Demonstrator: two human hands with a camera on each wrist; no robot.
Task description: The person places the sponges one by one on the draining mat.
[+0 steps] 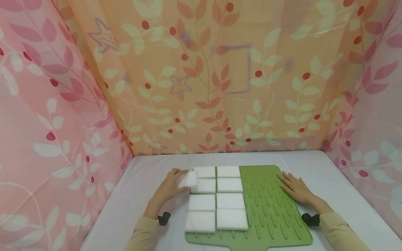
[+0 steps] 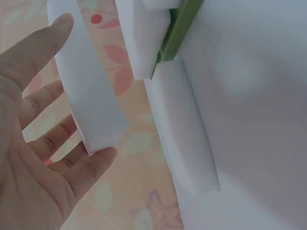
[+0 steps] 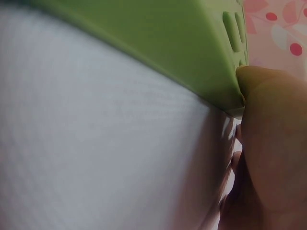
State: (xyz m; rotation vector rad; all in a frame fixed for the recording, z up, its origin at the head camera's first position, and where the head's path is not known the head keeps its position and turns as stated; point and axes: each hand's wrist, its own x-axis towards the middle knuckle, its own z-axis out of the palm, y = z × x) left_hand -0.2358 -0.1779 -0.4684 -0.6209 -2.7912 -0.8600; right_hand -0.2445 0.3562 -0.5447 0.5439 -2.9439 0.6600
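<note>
My left hand (image 1: 172, 184) pinches a white sponge block (image 1: 191, 180) over the left edge of a green slotted board (image 1: 267, 205). In the left wrist view, the thumb and fingers of the left hand (image 2: 36, 139) hold that block (image 2: 88, 81) by its edges. Two columns of similar white blocks (image 1: 231, 219) lie flat on the board's left and middle. Another white block (image 2: 182, 129) lies by the board's edge in the left wrist view. My right hand (image 1: 296, 188) rests with extended fingers on the board's right edge; its thumb touches the rim in the right wrist view.
The board lies on a white-covered table (image 1: 342, 195), its handle (image 1: 248, 248) toward the near side. Leaf-patterned curtains (image 1: 207, 76) stand behind the table and on both sides. Each wrist wears a small black device.
</note>
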